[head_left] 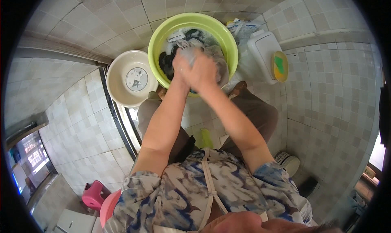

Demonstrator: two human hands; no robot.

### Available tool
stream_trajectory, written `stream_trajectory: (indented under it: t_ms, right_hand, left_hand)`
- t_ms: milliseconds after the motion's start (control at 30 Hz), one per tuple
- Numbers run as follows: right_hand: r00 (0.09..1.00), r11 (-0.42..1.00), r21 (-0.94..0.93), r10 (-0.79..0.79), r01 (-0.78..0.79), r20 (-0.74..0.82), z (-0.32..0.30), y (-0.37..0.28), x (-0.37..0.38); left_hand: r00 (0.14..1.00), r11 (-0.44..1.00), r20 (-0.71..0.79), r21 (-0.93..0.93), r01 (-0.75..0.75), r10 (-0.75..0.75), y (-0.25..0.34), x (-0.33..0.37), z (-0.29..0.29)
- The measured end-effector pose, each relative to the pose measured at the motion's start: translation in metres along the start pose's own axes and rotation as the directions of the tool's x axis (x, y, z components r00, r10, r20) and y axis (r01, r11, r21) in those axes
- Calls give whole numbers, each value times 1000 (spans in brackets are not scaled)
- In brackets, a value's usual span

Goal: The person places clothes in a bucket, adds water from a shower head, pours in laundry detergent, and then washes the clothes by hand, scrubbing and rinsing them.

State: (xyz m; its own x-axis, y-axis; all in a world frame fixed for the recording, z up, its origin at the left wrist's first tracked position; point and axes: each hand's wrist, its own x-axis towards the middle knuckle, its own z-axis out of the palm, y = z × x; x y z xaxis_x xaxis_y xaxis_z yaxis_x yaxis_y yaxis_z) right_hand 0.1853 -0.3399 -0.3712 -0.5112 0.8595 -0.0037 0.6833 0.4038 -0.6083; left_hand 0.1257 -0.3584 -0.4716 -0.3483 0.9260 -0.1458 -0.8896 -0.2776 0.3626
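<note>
In front of me a lime-green basin point(152, 45) holds sudsy water point(209, 38) and wet laundry. My left hand point(180, 68) and my right hand point(204, 71) press together over its middle, fingers closed on a bunched grey cloth point(220, 58). Part of this cloth sticks up past my fingers, and the rest hangs down into the basin. Dark clothes point(165, 64) lie soaking at the left, beside my left hand. My fingertips are partly hidden by the cloth and slightly blurred.
A cream basin point(115, 80) with a cow picture stands left of the green one, by a door track point(118, 115). At right are a white lidded box point(260, 56), a yellow dish with a green piece point(280, 66) and plastic packets point(243, 29). A pink stool point(93, 196) stands behind left.
</note>
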Motion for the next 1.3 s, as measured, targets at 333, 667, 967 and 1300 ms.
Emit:
stream_trajectory:
  t_ms: [333,667,967,1300]
  right_hand:
    - [963,954,295,129,-56,-235,-27,94,87]
    - [948,-66,962,167,-263,271,-146,74,78]
    - [966,-36,971,101,-237,240,-158,54,77]
    - [974,18,991,185,-133,128,-164,86,82]
  left_hand:
    - [955,940,-70,-210,268,-288,17,7,73]
    - [829,961,-531,91,261,-175,57,7,37]
    - [999,114,22,993,-26,34,41,-6,13]
    - [913,918,-407,375,132,35,83,-6,40]
